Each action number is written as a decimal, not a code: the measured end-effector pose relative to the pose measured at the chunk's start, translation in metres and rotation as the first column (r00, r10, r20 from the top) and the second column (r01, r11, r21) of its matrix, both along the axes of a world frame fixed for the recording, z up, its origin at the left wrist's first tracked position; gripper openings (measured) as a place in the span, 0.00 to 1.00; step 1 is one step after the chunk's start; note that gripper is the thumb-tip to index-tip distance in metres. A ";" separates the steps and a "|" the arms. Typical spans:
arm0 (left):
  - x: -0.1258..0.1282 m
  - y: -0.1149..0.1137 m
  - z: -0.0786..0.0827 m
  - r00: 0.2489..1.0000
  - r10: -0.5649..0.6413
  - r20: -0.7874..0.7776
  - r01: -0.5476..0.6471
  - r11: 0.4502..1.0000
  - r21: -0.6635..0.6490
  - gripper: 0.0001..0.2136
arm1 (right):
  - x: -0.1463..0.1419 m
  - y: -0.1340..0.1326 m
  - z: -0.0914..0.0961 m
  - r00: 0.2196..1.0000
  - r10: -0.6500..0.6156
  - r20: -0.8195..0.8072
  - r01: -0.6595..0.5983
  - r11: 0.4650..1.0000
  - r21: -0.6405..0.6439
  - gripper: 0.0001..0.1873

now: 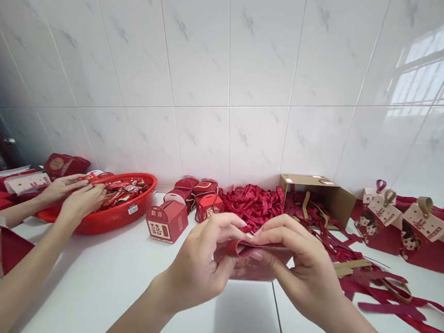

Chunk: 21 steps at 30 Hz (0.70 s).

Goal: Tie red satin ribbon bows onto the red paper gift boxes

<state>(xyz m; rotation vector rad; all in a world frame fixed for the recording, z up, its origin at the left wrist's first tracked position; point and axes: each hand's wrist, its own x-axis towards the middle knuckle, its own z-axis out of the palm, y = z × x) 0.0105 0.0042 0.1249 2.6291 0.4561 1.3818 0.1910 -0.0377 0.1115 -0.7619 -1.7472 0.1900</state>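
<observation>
Both of my hands hold a small red paper gift box above the white table, near the middle of the view. My left hand pinches the box's top edge from the left, beside a curled red strip. From the other side, my right hand grips the top fold with thumb and fingers. My fingers cover much of the box's upper part. Behind my hands lies a heap of dark red ribbons. A finished-looking red box with white characters stands left of my left hand.
At left, another person's hands reach into a red basin of wrapped sweets. Several small red boxes stand by the wall. A cardboard box spills straps on the right, near handled gift boxes.
</observation>
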 end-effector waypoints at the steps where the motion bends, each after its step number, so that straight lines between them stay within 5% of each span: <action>1: 0.001 0.000 0.000 1.000 -0.020 0.005 0.020 0.999 -0.051 0.19 | 0.000 0.000 -0.001 1.000 -0.013 0.007 0.013 1.000 -0.001 0.07; 9: 0.004 -0.005 0.003 1.000 -0.024 0.013 0.027 0.958 -0.287 0.15 | 0.000 0.002 -0.003 0.998 -0.039 0.054 0.037 0.999 0.030 0.08; 17: 0.009 -0.006 0.005 0.991 -0.049 0.128 0.113 0.818 -0.564 0.15 | 0.000 0.004 -0.001 0.994 -0.093 0.051 0.090 0.994 0.059 0.06; 21: 0.003 -0.005 0.011 1.000 -0.001 0.031 0.017 0.842 -0.540 0.18 | 0.002 0.007 -0.002 0.997 -0.069 0.024 0.068 0.998 0.015 0.03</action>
